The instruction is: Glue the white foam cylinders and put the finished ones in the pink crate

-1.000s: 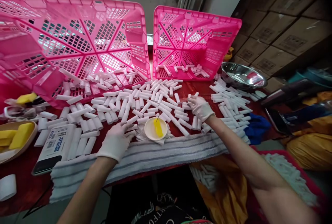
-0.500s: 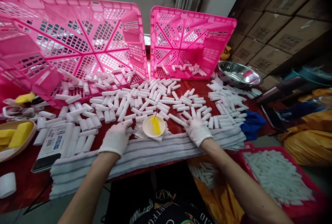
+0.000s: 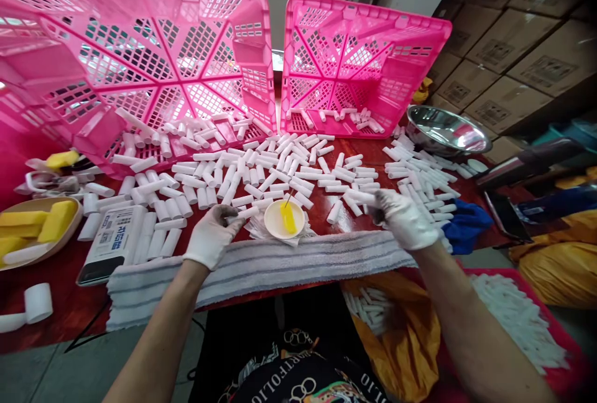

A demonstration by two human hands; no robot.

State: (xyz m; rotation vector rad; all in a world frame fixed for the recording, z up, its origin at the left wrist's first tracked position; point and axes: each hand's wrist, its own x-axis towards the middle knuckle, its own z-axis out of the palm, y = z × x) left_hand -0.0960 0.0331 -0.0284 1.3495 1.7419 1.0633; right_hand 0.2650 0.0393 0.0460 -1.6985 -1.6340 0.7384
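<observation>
My right hand (image 3: 407, 221), in a white glove with greyed fingertips, is closed on one end of a white tube (image 3: 360, 196), which points left above the red table. My left hand (image 3: 213, 236), gloved likewise, is pinched at the near edge of the pile; a short white tube (image 3: 248, 212) shows at its fingertips, partly hidden by them. Between my hands, a small cream dish (image 3: 271, 224) holds something yellow with a thin dark stick, resting on a stack of clear film sheets. Many loose white tubes (image 3: 280, 163) lie beyond.
Two pink crates (image 3: 180, 79) lie tipped at the back, with tubes inside. A striped towel (image 3: 298, 260) covers the front edge. To the left are a printed white box (image 3: 112, 241) and a tray (image 3: 77, 222) of yellow blocks. A steel bowl (image 3: 448, 131) stands at right.
My right hand has lifted and moved right, with a white tube in its fingers. My left hand stays near the dish's left side. The view has shifted slightly.
</observation>
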